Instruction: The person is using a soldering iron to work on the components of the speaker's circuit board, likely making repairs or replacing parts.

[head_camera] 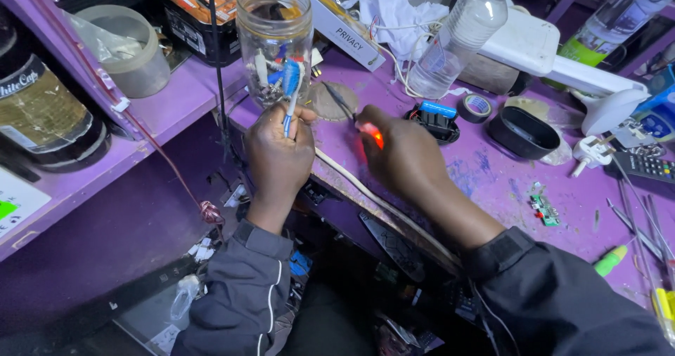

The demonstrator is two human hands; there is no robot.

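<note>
1. Nearest are two dark grey sleeves, cut off by the bottom edge. Dark clutter lies under the bench between them, too dim to make out.
2. The left hand [280, 153] is curled shut. Its fingers pinch a thin white stick with a blue part [290, 89] near the top. The stick stands almost upright, just in front of the jar. What kind of tool it is cannot be told.
3. The right hand [402, 156] is closed too, over the front edge of the purple bench [492, 187]. It grips a tool with a dark thin tip [339, 99] that points up and left, toward the stick. A red glow [375, 137] shines between the fingers. The hand hides the rest of the tool.
4. A pale cord [365, 191] runs along the bench edge under the right hand.
5. Right of the hand lie a small green board [543, 210], a black holder with a blue battery [437, 110], a tape roll [476, 107] and a black oval dish [524, 132].
6. Behind the left hand stands a clear glass jar [275, 43] with small blue and white bits inside. They are too jumbled to name.
7. Further back, a clear plastic bottle [460, 39] leans, with a white lamp [562, 64] to its right.
8. Far left, a round tub [126, 50] sits on a purple shelf, with a dark bottle [42, 103] cut off at the edge.
</note>
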